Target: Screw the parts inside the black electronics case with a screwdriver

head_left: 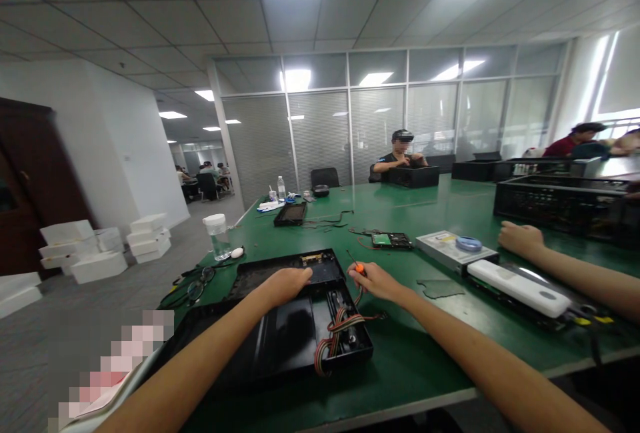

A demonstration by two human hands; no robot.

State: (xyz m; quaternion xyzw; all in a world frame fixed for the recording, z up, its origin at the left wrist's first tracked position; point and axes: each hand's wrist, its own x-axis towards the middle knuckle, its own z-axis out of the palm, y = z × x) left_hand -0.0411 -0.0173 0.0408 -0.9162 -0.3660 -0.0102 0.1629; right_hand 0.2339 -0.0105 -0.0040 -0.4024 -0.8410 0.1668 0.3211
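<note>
My right hand (377, 281) is closed around a small screwdriver (359, 268) with an orange handle, its thin shaft pointing up and left. My left hand (286, 285) is closed over the black metal computer case part (280, 336) in front of me; what its fingers grip, if anything, is hidden. Multicoloured ribbon wires (331, 346) trail over the right end of this part. Behind it, and partly covered by my left hand, lies a black metal panel (265, 271) with a small brass-coloured strip near its far edge.
On the green table (395, 346) lie a hard drive (390, 240), a metal drive box (440, 249) with a blue tape roll, and a long white device (520, 286). Another person's hand (520, 236) rests by a black case frame (565, 203). A lidded cup (217, 239) stands left.
</note>
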